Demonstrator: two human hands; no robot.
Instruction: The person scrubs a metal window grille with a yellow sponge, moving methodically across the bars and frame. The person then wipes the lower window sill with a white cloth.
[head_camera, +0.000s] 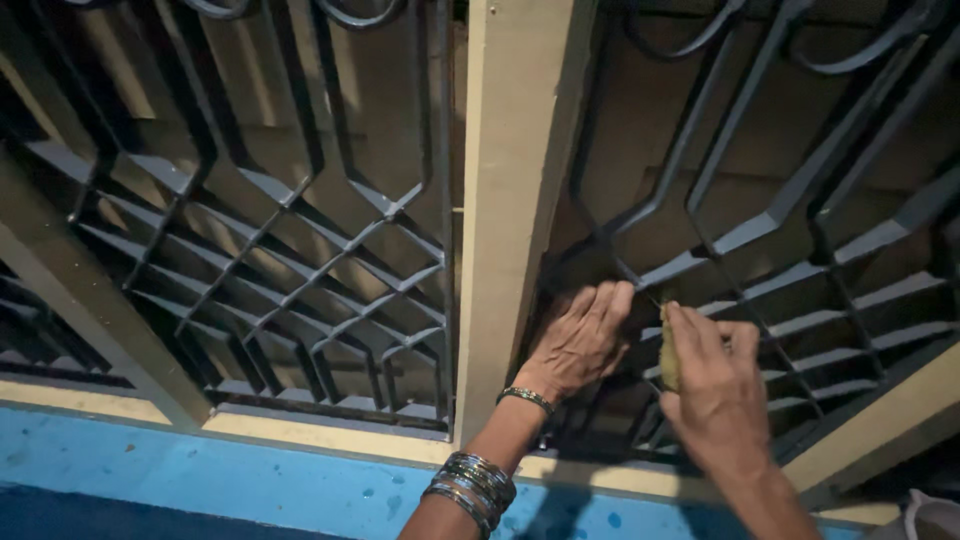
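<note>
While left hand (580, 340) lies flat, fingers spread, on metal window grille (760, 230), right hand (715, 385) pinches small yellowish scrub pad (669, 355) against bar just beside it. Stacked bangles (472, 488) on left wrist. Cream wooden post (510, 200) splits grille panels, blue wall (200, 480) below sill.

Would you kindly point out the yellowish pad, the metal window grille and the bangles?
yellowish pad (669, 358), head view, on its visible edge beside the right hand's fingers.
metal window grille (760, 232), head view, on a slanted bar.
bangles (478, 482), head view, on the left wrist stack.
</note>
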